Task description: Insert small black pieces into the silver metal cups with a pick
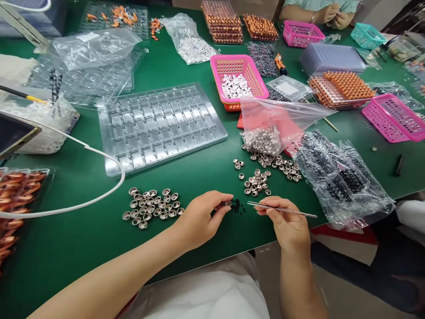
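Metal cap (228,203) at left hand (199,219) fingertips

Both hands (202,217) (288,226) pinched, forearms converging

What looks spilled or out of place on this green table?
Small metal caps lie loose on the table, trailing out of the open plastic bag. Otherwise orderly: left hand pinches one cap, right hand holds tweezers.

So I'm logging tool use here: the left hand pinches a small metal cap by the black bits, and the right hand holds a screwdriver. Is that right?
Not quite. The head view shows the right hand holding thin metal tweezers, not a screwdriver. The rest stands: the left hand pinches a small metal cap beside the black bits.
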Action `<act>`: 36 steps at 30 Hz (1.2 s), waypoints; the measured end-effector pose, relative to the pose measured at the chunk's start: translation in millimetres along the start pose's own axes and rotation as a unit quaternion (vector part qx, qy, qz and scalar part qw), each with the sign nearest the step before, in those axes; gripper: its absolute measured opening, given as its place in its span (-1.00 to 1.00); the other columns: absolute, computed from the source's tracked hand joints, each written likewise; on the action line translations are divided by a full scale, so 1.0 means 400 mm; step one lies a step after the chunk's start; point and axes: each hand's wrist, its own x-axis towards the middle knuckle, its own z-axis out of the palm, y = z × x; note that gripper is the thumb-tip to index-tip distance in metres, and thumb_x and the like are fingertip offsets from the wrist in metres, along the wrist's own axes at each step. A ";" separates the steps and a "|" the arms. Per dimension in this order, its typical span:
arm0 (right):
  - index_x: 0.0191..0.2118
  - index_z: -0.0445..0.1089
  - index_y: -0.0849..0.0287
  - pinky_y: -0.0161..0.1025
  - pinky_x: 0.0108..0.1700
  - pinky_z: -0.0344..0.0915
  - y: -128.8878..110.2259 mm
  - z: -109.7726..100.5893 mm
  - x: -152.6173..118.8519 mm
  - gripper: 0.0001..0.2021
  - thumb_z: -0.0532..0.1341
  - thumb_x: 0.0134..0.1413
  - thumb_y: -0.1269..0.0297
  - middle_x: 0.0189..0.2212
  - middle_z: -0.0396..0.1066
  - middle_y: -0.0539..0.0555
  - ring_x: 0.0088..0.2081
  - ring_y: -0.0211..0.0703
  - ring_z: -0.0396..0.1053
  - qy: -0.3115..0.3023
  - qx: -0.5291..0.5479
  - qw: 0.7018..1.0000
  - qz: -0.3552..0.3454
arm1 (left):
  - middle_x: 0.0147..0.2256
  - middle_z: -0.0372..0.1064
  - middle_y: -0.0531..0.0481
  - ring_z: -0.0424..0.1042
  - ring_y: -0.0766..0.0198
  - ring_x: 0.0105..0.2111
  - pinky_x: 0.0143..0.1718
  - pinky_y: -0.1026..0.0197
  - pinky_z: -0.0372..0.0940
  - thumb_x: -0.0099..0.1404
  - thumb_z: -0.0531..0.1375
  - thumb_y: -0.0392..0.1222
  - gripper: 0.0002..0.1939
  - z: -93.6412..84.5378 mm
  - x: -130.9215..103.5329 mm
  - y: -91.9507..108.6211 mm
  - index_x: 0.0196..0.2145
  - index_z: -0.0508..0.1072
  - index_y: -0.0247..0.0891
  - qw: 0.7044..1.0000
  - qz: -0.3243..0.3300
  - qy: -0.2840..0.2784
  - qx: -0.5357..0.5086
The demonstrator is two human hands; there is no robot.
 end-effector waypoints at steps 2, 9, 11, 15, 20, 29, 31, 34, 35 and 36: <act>-0.21 0.56 0.08 -0.13 -0.21 0.61 -0.001 0.005 -0.006 -0.91 0.39 0.15 0.29 -0.18 0.56 0.07 -0.25 -0.10 0.60 -0.006 -0.034 0.999 -0.005 | -0.23 0.58 -0.10 0.55 0.20 -0.27 -0.21 0.18 0.46 0.43 0.11 -0.31 -0.76 0.005 -0.002 -0.010 -0.02 0.51 -0.26 1.000 0.007 -0.007 -0.008; -0.16 0.55 0.07 -0.15 -0.14 0.56 -0.002 0.028 -0.030 -0.88 0.37 0.17 0.28 -0.21 0.57 0.07 -0.21 -0.08 0.57 0.056 -0.161 0.985 -0.015 | -0.29 0.55 -0.05 0.52 0.26 -0.36 -0.31 0.24 0.44 0.37 0.19 -0.26 -0.76 -0.014 0.019 -0.026 -0.05 0.57 -0.26 0.992 -0.086 0.004 -0.091; -0.15 0.53 0.06 -0.12 -0.12 0.54 0.007 0.035 -0.032 -0.87 0.37 0.17 0.30 -0.21 0.57 0.07 -0.21 -0.08 0.56 0.061 -0.165 0.984 -0.025 | -0.27 0.56 -0.06 0.53 0.25 -0.35 -0.32 0.26 0.45 0.36 0.20 -0.23 -0.77 -0.021 0.024 -0.029 -0.07 0.59 -0.26 0.984 -0.123 0.008 -0.132; -0.18 0.51 0.05 -0.12 -0.14 0.53 0.025 0.039 -0.032 -0.89 0.36 0.17 0.36 -0.23 0.55 0.06 -0.19 -0.08 0.54 0.042 -0.168 0.984 -0.039 | -0.23 0.57 -0.08 0.54 0.26 -0.34 -0.29 0.26 0.48 0.36 0.21 -0.19 -0.75 -0.026 0.026 -0.034 -0.06 0.59 -0.25 0.974 -0.152 0.002 -0.168; -0.19 0.50 0.04 -0.17 -0.18 0.53 0.026 0.035 -0.033 -0.85 0.35 0.15 0.43 -0.24 0.55 0.04 -0.22 -0.12 0.53 0.043 -0.175 0.982 -0.048 | -0.24 0.56 -0.07 0.54 0.26 -0.34 -0.28 0.27 0.48 0.37 0.20 -0.19 -0.75 -0.026 0.025 -0.034 -0.06 0.58 -0.26 0.976 -0.148 -0.004 -0.161; -0.16 0.48 0.06 -0.21 -0.21 0.54 0.022 0.034 -0.023 -0.79 0.31 0.15 0.52 -0.25 0.54 0.05 -0.18 -0.13 0.53 0.001 -0.203 0.973 -0.108 | -0.23 0.56 -0.08 0.54 0.26 -0.33 -0.28 0.28 0.46 0.38 0.19 -0.20 -0.75 -0.029 0.028 -0.033 -0.06 0.58 -0.29 0.977 -0.144 -0.019 -0.154; -0.16 0.48 0.06 -0.21 -0.22 0.54 0.022 0.034 -0.024 -0.79 0.30 0.15 0.53 -0.25 0.53 0.05 -0.18 -0.13 0.53 0.004 -0.207 0.972 -0.112 | -0.23 0.56 -0.08 0.54 0.27 -0.32 -0.28 0.29 0.46 0.38 0.19 -0.21 -0.75 -0.029 0.027 -0.034 -0.05 0.58 -0.29 0.977 -0.143 -0.020 -0.155; -0.17 0.47 0.07 -0.24 -0.25 0.52 0.022 0.035 -0.024 -0.80 0.29 0.16 0.53 -0.25 0.53 0.05 -0.20 -0.15 0.52 0.003 -0.218 0.970 -0.112 | -0.24 0.56 -0.07 0.54 0.28 -0.32 -0.28 0.31 0.45 0.38 0.20 -0.21 -0.75 -0.030 0.025 -0.031 -0.05 0.58 -0.29 0.977 -0.141 -0.021 -0.156; -0.17 0.47 0.07 -0.24 -0.25 0.52 0.022 0.035 -0.023 -0.80 0.29 0.16 0.54 -0.25 0.53 0.05 -0.20 -0.15 0.52 0.001 -0.222 0.968 -0.114 | -0.24 0.56 -0.07 0.54 0.28 -0.32 -0.28 0.31 0.45 0.38 0.20 -0.21 -0.76 -0.030 0.025 -0.030 -0.05 0.58 -0.29 0.978 -0.140 -0.021 -0.155; -0.17 0.47 0.07 -0.24 -0.24 0.51 0.022 0.035 -0.023 -0.79 0.29 0.16 0.54 -0.26 0.53 0.05 -0.20 -0.16 0.52 -0.003 -0.227 0.967 -0.118 | -0.23 0.57 -0.07 0.54 0.29 -0.32 -0.29 0.32 0.45 0.38 0.20 -0.21 -0.76 -0.030 0.026 -0.029 -0.05 0.58 -0.29 0.978 -0.140 -0.022 -0.155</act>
